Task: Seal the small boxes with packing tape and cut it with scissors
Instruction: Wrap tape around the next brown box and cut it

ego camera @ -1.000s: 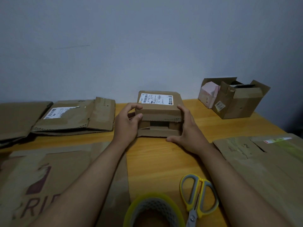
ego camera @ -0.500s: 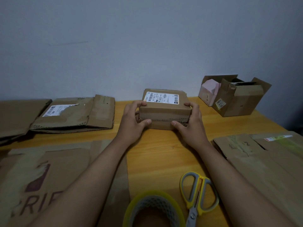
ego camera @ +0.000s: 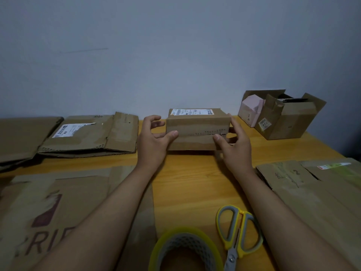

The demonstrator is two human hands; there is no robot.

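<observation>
A small brown cardboard box (ego camera: pixel 197 124) with a white label on top stands at the middle back of the wooden table (ego camera: pixel 195 182), its front face toward me. My left hand (ego camera: pixel 152 141) holds its left end, thumb pressed on the front seam, fingers curled beside the end. My right hand (ego camera: pixel 236 147) grips the right end, with the thumb on the front and the fingers behind. A roll of yellowish packing tape (ego camera: pixel 185 249) lies at the near edge. Scissors (ego camera: pixel 238 233) with yellow and grey handles lie just right of it.
Flattened cardboard (ego camera: pixel 88 133) lies at the back left, and a large printed flat carton (ego camera: pixel 58 202) at the front left. More flat cardboard (ego camera: pixel 312 184) covers the right side. An open box (ego camera: pixel 289 122) and a pink box (ego camera: pixel 252 108) stand at the back right by the wall.
The box's open front has been pushed shut. The box now sits taller with its front face toward me, and both hands have shifted to its ends with thumbs on the seam.
</observation>
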